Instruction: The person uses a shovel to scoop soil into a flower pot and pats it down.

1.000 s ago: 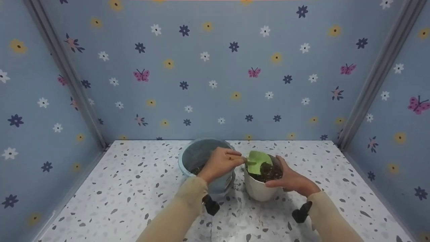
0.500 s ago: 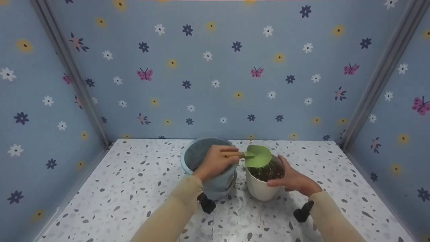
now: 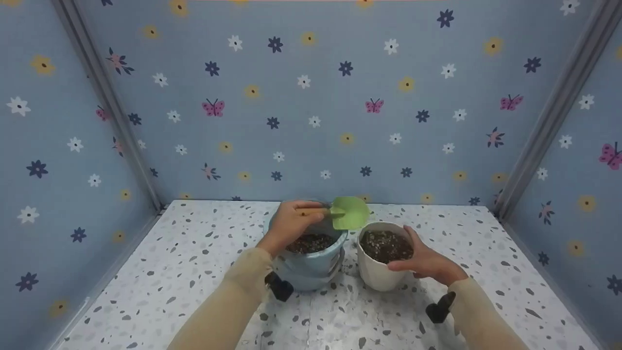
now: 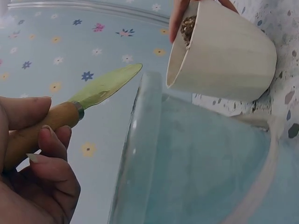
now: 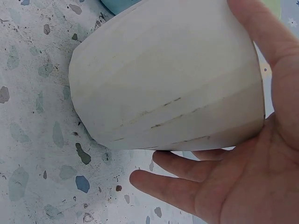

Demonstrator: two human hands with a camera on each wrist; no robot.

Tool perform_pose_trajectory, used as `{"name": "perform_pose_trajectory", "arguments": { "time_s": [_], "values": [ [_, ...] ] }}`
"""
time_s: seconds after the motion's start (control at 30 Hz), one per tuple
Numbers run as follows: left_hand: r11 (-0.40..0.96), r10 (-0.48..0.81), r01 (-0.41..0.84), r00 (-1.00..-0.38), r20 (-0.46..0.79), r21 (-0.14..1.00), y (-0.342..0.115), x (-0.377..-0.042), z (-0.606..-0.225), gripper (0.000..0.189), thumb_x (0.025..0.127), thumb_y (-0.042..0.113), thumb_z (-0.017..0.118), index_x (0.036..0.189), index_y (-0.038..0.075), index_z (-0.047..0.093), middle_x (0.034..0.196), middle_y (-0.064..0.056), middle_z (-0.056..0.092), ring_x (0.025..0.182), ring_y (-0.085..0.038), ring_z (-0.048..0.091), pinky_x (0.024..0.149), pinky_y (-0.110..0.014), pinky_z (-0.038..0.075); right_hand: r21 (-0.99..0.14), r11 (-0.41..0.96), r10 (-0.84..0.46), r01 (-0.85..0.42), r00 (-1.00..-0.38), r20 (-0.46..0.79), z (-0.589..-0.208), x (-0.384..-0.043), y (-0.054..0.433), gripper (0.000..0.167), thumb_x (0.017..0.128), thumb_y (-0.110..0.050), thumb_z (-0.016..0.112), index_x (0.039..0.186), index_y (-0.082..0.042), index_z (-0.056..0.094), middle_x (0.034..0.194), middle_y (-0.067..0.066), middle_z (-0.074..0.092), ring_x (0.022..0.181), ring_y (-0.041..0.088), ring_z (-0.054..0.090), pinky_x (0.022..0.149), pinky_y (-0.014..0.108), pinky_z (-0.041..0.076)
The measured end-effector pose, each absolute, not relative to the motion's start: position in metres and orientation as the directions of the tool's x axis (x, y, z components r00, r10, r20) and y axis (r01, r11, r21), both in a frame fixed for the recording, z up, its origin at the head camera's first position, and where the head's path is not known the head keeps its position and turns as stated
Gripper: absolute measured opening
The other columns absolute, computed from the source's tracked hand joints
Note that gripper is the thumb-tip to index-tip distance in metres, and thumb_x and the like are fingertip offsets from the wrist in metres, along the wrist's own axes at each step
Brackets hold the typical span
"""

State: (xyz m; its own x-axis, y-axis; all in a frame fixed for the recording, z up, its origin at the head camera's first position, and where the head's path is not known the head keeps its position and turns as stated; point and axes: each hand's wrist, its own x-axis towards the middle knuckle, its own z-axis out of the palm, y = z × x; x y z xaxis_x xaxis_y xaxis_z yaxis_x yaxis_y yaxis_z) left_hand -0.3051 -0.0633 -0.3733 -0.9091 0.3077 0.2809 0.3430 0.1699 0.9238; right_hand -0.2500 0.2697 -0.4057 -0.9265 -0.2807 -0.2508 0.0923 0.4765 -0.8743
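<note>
My left hand [image 3: 289, 223] grips the wooden handle of a small garden trowel [image 3: 351, 214] above the light blue flowerpot [image 3: 308, 272]. In the left wrist view, the green blade [image 4: 107, 86] shows nearly edge-on beside the blue pot's rim, and I see no soil on it. Dark soil [image 3: 311, 243] lies deep in the blue pot. On the right stands a white flowerpot [image 3: 379, 277], filled with soil [image 3: 386, 245] to a little below its rim. My right hand [image 3: 427, 260] holds this pot by its right side, thumb at the near rim and fingers round the far side.
Both pots stand close together on a speckled white tabletop [image 3: 194, 272]. A flowered blue panel [image 3: 320, 97] rises behind the table, with similar panels at both sides. Dark specks lie on the tabletop near the white pot [image 5: 163, 74] in the right wrist view.
The trowel has come up out of the white pot and moved left to the blue pot's rim, its blade turning over. My right hand stays on the white pot.
</note>
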Motion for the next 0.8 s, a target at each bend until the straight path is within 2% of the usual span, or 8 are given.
{"name": "perform_pose_trajectory", "arguments": {
  "time_s": [0.13,0.33,0.53,0.7,0.8],
  "values": [
    [0.190,0.214,0.286,-0.946,0.245,0.939,-0.070,-0.302,-0.370,0.034,0.090,0.020,0.075,0.118,0.002,0.072,0.109,-0.011,0.072,0.101,-0.025,0.068,0.087,-0.041,0.052,-0.873,0.476,-0.223,0.111,-0.945,-0.241,-0.437,-0.270,0.277,0.124,0.082,-0.031,0.083,0.157,-0.018,-0.014,0.158,0.030,-0.008,0.139,0.058,0.015,0.096,0.073,0.032],
    [0.226,0.154,0.213,-0.971,0.181,0.951,-0.090,-0.299,-0.359,0.033,0.090,0.027,0.074,0.117,0.009,0.073,0.103,-0.004,0.074,0.092,-0.022,0.067,0.076,-0.037,0.052,-0.877,0.466,-0.219,0.122,-0.944,-0.248,-0.443,-0.275,0.280,0.126,0.079,-0.034,0.085,0.158,-0.021,-0.013,0.159,0.027,-0.008,0.141,0.055,0.014,0.098,0.071,0.032],
    [0.342,0.087,0.183,-0.983,0.163,0.922,-0.115,-0.302,-0.349,0.027,0.085,0.028,0.077,0.106,0.011,0.077,0.098,-0.003,0.073,0.088,-0.023,0.066,0.076,-0.040,0.052,-0.877,0.462,-0.235,0.132,-0.935,-0.265,-0.443,-0.273,0.278,0.125,0.081,-0.035,0.083,0.157,-0.022,-0.015,0.160,0.024,-0.014,0.141,0.055,0.013,0.099,0.071,0.031],
    [0.501,0.107,0.210,-0.978,0.181,0.840,-0.126,-0.307,-0.349,0.026,0.087,0.024,0.072,0.108,0.009,0.077,0.106,-0.005,0.072,0.088,-0.021,0.067,0.080,-0.043,0.053,-0.878,0.461,-0.231,0.127,-0.938,-0.257,-0.442,-0.274,0.279,0.123,0.082,-0.035,0.082,0.158,-0.023,-0.014,0.160,0.023,-0.016,0.141,0.055,0.012,0.099,0.072,0.030],
    [0.584,0.160,0.251,-0.968,0.193,0.772,-0.126,-0.310,-0.352,0.027,0.090,0.017,0.065,0.112,0.005,0.075,0.111,-0.008,0.071,0.076,-0.016,0.063,0.074,-0.040,0.053,-0.877,0.464,-0.226,0.125,-0.940,-0.254,-0.441,-0.274,0.279,0.123,0.082,-0.034,0.083,0.158,-0.023,-0.014,0.160,0.025,-0.015,0.141,0.056,0.012,0.098,0.072,0.031]
  ]
}}
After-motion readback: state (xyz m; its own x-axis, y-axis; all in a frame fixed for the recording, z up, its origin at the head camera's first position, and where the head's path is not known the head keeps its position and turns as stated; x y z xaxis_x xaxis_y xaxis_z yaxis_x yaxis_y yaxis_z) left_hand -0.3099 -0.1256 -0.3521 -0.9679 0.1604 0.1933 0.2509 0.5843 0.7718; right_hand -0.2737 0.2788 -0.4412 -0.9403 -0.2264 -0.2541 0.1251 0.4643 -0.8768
